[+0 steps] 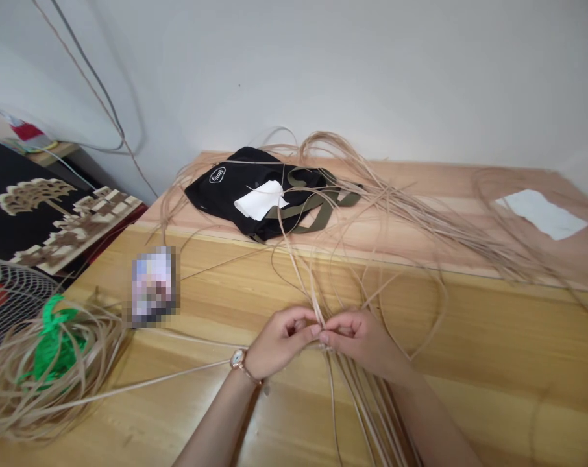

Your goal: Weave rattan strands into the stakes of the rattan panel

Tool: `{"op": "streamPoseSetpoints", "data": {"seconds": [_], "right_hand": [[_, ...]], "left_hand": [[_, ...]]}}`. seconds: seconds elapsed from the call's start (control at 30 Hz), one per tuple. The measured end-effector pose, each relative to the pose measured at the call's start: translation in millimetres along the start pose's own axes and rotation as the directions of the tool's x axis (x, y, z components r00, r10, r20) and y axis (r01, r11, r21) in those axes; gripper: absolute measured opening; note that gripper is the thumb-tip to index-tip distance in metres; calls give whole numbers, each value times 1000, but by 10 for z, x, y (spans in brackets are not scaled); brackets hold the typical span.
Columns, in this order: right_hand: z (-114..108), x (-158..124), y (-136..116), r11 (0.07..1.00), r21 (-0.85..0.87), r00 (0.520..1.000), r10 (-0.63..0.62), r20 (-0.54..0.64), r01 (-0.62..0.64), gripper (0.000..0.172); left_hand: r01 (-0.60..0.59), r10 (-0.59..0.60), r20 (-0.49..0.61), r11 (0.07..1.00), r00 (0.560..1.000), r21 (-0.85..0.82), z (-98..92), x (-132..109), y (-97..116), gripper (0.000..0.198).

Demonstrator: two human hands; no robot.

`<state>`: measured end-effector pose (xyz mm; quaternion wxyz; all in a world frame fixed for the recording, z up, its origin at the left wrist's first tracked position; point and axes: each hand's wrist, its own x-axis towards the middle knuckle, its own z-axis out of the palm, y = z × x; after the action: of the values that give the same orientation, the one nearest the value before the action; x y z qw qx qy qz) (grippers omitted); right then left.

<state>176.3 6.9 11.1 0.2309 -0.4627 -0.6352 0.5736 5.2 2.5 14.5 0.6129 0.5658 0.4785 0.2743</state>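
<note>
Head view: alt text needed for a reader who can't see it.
A left hand and right hand pinch thin cane strips together over a wooden table. A black bag lies behind them; a coil tied in green sits at the picture's left.

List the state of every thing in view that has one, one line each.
left hand, closed, pinching the cane strips
right hand, closed, pinching the same strips
cane strips, loose, splayed over the table
black bag, lying flat
white paper, resting on the bag
coiled bundle, tied with green cord
white sheet, lying flat
wristwatch, worn on the left wrist
</note>
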Motion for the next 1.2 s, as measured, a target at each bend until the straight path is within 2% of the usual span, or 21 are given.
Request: {"op": "streamPoseSetpoints", "data": {"seconds": [0.1, 0.2, 0.33, 0.5, 0.63, 0.87, 1.03, 1.13, 1.2], "right_hand": [[7, 3, -5, 1000, -6, 1000, -19, -5, 19, 25], [4, 6, 7, 997, -57, 999, -47, -18, 46, 28], [0, 21, 54, 995, -87, 999, -51, -17, 49, 26], [11, 49, 90, 998, -47, 999, -36, -2, 35, 24], [14, 52, 77, 999, -27, 999, -34, -11, 34, 27], [28, 49, 46, 998, -44, 999, -37, -16, 36, 29], [19, 45, 46, 998, -61, 999, -33, -38, 31, 25], [8, 34, 30, 998, -53, 999, -32, -33, 31, 22], [6, 28, 18, 998, -53, 999, -39, -20, 38, 22]], "left_hand": [[-83, 83, 3, 981, 997, 175, 2, -26, 85, 25], [-145, 171, -40, 918, 984, 369, 50, -34, 160, 23], [-133, 183, -83, 902, 980, 412, 125, -15, 140, 25], [-148, 236, -147, 881, 960, 449, 160, -34, 105, 25], [-142, 237, -144, 866, 961, 479, 179, -59, 134, 22], [-149, 197, -90, 913, 976, 381, 121, -6, 44, 32], [-27, 23, 58, 997, 998, 71, 45, 8, -15, 36], [28, -14, 151, 995, 988, -92, 6, 18, -23, 31], [50, -24, 192, 990, 981, -131, -11, 28, -22, 29]]}}
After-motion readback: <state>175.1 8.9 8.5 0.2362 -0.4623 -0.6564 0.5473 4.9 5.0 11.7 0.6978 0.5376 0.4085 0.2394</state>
